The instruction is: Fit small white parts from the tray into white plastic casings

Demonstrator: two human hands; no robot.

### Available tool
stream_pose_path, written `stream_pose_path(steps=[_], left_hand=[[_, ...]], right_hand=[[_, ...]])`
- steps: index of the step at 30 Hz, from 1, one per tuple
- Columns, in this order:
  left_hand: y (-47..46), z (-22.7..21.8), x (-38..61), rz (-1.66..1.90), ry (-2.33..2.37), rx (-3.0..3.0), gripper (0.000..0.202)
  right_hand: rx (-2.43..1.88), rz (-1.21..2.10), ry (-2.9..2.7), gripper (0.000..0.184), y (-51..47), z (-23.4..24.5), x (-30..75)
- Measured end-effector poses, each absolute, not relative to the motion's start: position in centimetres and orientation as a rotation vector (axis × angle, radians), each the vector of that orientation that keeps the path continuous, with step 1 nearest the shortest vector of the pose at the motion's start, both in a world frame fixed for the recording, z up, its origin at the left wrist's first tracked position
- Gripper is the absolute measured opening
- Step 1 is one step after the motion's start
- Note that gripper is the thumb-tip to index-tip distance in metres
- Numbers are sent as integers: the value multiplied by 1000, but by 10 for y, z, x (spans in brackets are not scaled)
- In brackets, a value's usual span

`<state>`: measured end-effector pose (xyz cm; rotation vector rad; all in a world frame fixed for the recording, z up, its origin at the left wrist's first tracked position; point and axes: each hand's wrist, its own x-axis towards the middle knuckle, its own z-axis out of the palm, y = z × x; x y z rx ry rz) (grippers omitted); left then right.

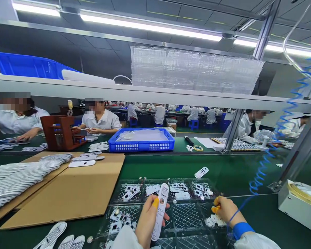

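Note:
My left hand (148, 218) is closed round a white remote-control shell (160, 212), tilted upright, with rows of button holes at its top end. A yellow finger cot covers the thumb that presses on the shell. At the right, my right hand (224, 209) has its fingertips, also in yellow cots, pinched together just above a pile of small white pieces (214, 220). Whatever sits between those fingertips is too small to make out. Beneath both hands lies a dark divided tray (185, 216); several compartments hold white and black parts (131, 192).
Long rows of white shells (23, 176) lie on cardboard (64, 193) at the left. Ahead stand a blue basket (141, 147) and a low shelf beam (150, 92). A blue coiled cord (261, 169) runs to my right wrist strap. Co-workers sit across the bench.

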<state>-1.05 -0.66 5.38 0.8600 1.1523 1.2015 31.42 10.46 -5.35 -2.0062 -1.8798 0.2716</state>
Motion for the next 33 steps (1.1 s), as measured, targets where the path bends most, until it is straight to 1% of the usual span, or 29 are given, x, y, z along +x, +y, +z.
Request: stream_pose_path(steps=[3, 5, 11, 13, 15, 17, 18, 19, 22, 24, 26, 28, 31, 33], left_hand=[[-5, 34, -4, 1169, 1130, 821, 14], [-5, 25, -4, 1149, 1113, 823, 18], [-8, 20, -4, 1173, 1045, 808, 22], [-8, 18, -1, 1163, 1015, 806, 24], [-8, 14, 3, 1135, 984, 792, 30], [-7, 9, 7, 1100, 981, 768, 37], [-7, 6, 10, 1087, 990, 757, 40], [-7, 4, 11, 1077, 999, 755, 42], [-9, 0, 14, 1064, 968, 816, 43], [-9, -1, 14, 1081, 914, 869, 41], [-9, -2, 13, 1118, 868, 896, 41], [-9, -2, 13, 1157, 858, 906, 40], [-10, -1, 15, 1197, 892, 893, 40], [-11, 0, 17, 1215, 911, 874, 41]], right_hand=[[-2008, 261, -1926, 12, 103, -58, 308], [-1996, 243, -1938, 10, 101, -58, 305], [-1978, 291, -1913, 11, 99, -48, 315], [-1966, 338, -1900, 16, 99, -41, 318], [-1856, 570, -1869, 27, 95, -29, 310], [-1609, 919, -1825, 36, 82, -10, 287], [-1448, 1056, -1816, 38, 73, 1, 269], [-1336, 1089, -1845, 37, 63, 14, 250], [-1157, 1078, -1941, 38, 35, 48, 190], [-1158, 964, -2006, 37, 24, 60, 161], [-1197, 810, -2053, 38, 19, 61, 145], [-1234, 728, -2061, 37, 19, 57, 139], [-1283, 750, -2021, 32, 18, 51, 138], [-1299, 750, -2001, 34, 16, 50, 139]])
